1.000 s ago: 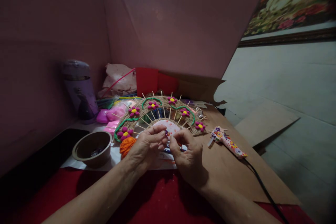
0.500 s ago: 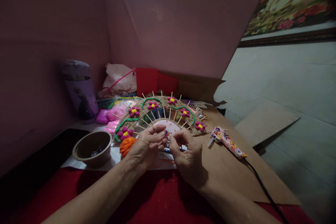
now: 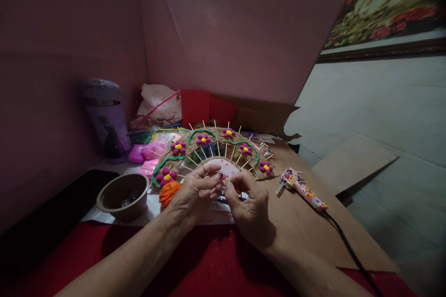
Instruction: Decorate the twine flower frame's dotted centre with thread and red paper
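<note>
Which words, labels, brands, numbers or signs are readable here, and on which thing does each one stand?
None can be read.
Purple bottle: a printed figure, no legible lettering.
Flower-patterned corded tool: no legible text.
Framed picture: no readable words.

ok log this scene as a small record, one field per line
left hand: small purple bead at its fingertips
right hand: thumb and forefinger close together beside the bead; grip unclear
craft piece: twine arch with sticks, green cord and six magenta-and-yellow flowers
bowl: brown, left of the left hand, dark shiny pieces inside
glue gun: flower-patterned, lying on brown board
bottle: purple, standing back left
</note>
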The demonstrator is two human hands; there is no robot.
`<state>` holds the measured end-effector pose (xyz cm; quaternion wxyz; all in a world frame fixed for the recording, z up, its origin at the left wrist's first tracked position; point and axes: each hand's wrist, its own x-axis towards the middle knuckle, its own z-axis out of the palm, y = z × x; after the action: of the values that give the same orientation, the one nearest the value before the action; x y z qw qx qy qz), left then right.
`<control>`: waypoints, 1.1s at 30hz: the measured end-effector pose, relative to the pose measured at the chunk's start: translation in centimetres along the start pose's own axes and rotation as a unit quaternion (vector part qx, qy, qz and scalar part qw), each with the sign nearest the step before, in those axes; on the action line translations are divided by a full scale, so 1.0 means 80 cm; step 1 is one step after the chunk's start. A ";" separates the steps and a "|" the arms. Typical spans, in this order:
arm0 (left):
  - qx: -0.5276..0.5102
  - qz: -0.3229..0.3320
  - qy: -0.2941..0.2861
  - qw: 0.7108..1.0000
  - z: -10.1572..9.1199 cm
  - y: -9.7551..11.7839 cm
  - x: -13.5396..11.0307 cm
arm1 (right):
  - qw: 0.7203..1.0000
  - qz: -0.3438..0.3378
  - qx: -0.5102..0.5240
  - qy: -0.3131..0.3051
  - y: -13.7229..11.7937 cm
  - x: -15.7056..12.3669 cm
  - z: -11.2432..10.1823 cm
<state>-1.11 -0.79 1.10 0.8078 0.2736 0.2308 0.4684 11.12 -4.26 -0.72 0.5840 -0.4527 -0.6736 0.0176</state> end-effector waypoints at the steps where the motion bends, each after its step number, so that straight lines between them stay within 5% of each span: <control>1: 0.000 0.001 -0.003 1.000 0.000 0.000 0.000 | 1.000 0.001 0.002 -0.001 0.000 0.000 0.000; 33: 0.006 -0.007 0.029 1.000 0.003 0.002 -0.003 | 1.000 0.004 0.011 -0.014 0.002 -0.003 -0.001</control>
<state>-1.16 -1.02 1.40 0.8026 0.2631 0.2584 0.4689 11.26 -4.35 -1.02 0.5794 -0.4487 -0.6795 0.0343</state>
